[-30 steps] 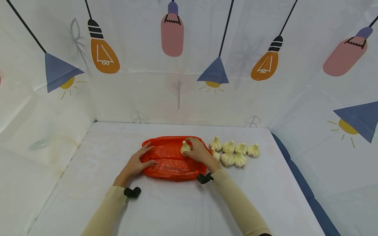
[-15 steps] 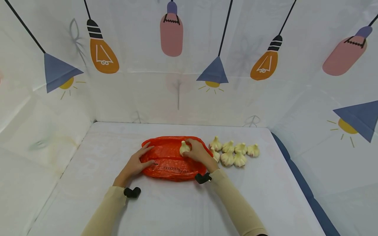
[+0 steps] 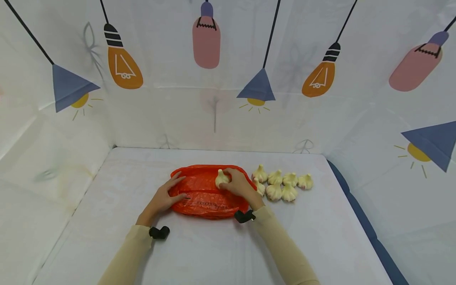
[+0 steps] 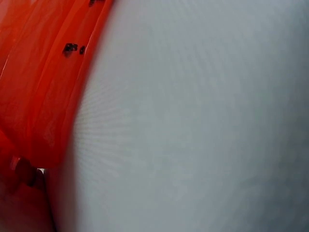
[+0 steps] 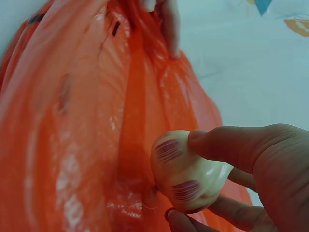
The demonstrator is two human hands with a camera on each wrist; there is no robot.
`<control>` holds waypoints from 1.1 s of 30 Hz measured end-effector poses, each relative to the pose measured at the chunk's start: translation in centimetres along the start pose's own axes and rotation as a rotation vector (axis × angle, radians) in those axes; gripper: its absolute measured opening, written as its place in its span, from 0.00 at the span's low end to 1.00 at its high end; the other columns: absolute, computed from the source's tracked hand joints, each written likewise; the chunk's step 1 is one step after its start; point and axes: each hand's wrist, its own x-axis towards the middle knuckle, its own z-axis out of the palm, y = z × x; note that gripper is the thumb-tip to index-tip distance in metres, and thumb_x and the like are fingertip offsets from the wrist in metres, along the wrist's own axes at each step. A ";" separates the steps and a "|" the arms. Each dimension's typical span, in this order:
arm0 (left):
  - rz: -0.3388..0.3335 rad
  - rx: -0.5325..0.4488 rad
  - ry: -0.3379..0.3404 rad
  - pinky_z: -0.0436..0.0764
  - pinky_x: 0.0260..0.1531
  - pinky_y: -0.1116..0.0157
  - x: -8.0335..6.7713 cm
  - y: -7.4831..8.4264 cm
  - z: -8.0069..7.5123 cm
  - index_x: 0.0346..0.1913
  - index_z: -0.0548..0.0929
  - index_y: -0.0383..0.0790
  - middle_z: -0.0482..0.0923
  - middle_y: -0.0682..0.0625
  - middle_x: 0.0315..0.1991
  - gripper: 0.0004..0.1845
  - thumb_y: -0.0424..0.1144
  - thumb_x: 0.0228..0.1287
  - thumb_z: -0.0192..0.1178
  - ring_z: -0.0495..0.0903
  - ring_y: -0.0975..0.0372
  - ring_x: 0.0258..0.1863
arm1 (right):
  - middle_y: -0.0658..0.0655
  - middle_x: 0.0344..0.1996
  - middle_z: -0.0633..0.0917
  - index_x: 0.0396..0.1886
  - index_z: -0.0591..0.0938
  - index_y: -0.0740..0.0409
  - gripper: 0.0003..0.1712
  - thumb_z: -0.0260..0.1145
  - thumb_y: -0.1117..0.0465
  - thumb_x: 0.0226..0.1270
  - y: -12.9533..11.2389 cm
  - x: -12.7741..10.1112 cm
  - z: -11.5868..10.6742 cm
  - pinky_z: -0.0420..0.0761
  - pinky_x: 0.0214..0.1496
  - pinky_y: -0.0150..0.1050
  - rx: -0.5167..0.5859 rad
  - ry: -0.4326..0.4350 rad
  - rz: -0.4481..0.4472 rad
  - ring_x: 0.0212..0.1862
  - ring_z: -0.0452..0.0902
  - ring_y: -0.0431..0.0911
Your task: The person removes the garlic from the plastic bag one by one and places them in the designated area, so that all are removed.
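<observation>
A red plastic bag with dark print lies on the white table, its mouth spread open. My left hand holds the bag's left end, thumb and fingers apart over its edge. In the right wrist view, fingers of that hand hook over the bag's rim. My right hand pinches a garlic bulb between thumb and fingers, over the bag's mouth. Purple streaks mark the bulb's underside. The left wrist view shows mostly the bag's side and tabletop.
Several more garlic bulbs sit in two loose rows right of the bag, one partly behind my right wrist. A white curtain with printed lamps hangs behind the table. Dark blue fabric runs along the table's right edge.
My right hand has drifted very slightly left with the garlic bulb. The left hand and the bag have stayed in place.
</observation>
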 end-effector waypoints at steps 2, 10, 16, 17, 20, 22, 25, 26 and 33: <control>-0.006 0.000 -0.001 0.49 0.74 0.29 0.0 0.0 0.0 0.78 0.68 0.47 0.51 0.47 0.84 0.39 0.50 0.66 0.69 0.48 0.38 0.82 | 0.59 0.63 0.82 0.67 0.78 0.60 0.33 0.75 0.53 0.65 -0.1 -0.2 -0.1 0.81 0.61 0.50 0.010 0.006 -0.008 0.58 0.79 0.51; -0.012 -0.016 0.003 0.49 0.75 0.30 0.1 0.0 0.0 0.78 0.68 0.48 0.51 0.47 0.84 0.39 0.50 0.66 0.70 0.47 0.38 0.82 | 0.59 0.65 0.80 0.69 0.77 0.60 0.35 0.75 0.52 0.66 -0.9 -1.2 -0.6 0.80 0.64 0.51 0.068 0.022 -0.028 0.62 0.78 0.52; -0.010 -0.032 0.014 0.49 0.75 0.31 0.0 0.0 0.0 0.78 0.68 0.48 0.52 0.48 0.84 0.39 0.49 0.66 0.70 0.48 0.39 0.82 | 0.59 0.65 0.81 0.68 0.78 0.60 0.34 0.75 0.53 0.65 -2.0 -2.6 -1.2 0.83 0.62 0.51 0.121 0.083 -0.049 0.62 0.80 0.55; -0.006 -0.035 0.017 0.49 0.75 0.31 0.0 0.0 0.0 0.77 0.68 0.47 0.52 0.48 0.84 0.39 0.48 0.66 0.70 0.48 0.39 0.82 | 0.59 0.65 0.81 0.68 0.78 0.59 0.34 0.75 0.54 0.65 -2.1 -2.8 -1.3 0.83 0.61 0.51 0.130 0.093 -0.048 0.61 0.80 0.55; 0.005 -0.041 0.024 0.50 0.76 0.32 0.0 -0.1 0.0 0.77 0.68 0.47 0.53 0.48 0.83 0.39 0.48 0.66 0.70 0.49 0.40 0.82 | 0.59 0.64 0.81 0.68 0.78 0.59 0.33 0.75 0.54 0.65 -2.5 -3.5 -1.6 0.84 0.59 0.51 0.160 0.119 -0.043 0.60 0.81 0.55; 0.011 -0.043 0.026 0.50 0.76 0.32 0.0 -0.1 0.0 0.77 0.68 0.47 0.53 0.48 0.83 0.39 0.47 0.66 0.70 0.49 0.40 0.82 | 0.59 0.65 0.80 0.68 0.77 0.58 0.34 0.75 0.54 0.65 -2.7 -4.1 -1.9 0.85 0.58 0.50 0.175 0.133 -0.027 0.59 0.81 0.55; 0.015 -0.043 0.027 0.50 0.76 0.32 0.1 -0.2 0.0 0.78 0.68 0.46 0.53 0.48 0.83 0.39 0.47 0.66 0.70 0.50 0.40 0.82 | 0.59 0.65 0.80 0.69 0.77 0.57 0.34 0.75 0.55 0.65 -2.8 -4.8 -2.5 0.86 0.56 0.50 0.179 0.164 -0.022 0.59 0.81 0.55; 0.016 -0.043 0.028 0.50 0.76 0.32 0.1 -0.2 0.0 0.78 0.68 0.46 0.53 0.48 0.83 0.39 0.47 0.66 0.70 0.50 0.40 0.82 | 0.59 0.65 0.79 0.69 0.77 0.57 0.33 0.75 0.55 0.65 -2.8 -5.1 -2.7 0.86 0.55 0.50 0.182 0.173 -0.019 0.59 0.81 0.55; 0.022 -0.037 0.033 0.50 0.76 0.32 0.1 -0.3 -0.1 0.77 0.68 0.47 0.53 0.47 0.83 0.40 0.48 0.65 0.71 0.49 0.40 0.82 | 0.59 0.66 0.79 0.69 0.77 0.56 0.33 0.75 0.56 0.65 -2.4 -6.6 -4.3 0.86 0.54 0.50 0.195 0.236 -0.008 0.60 0.81 0.57</control>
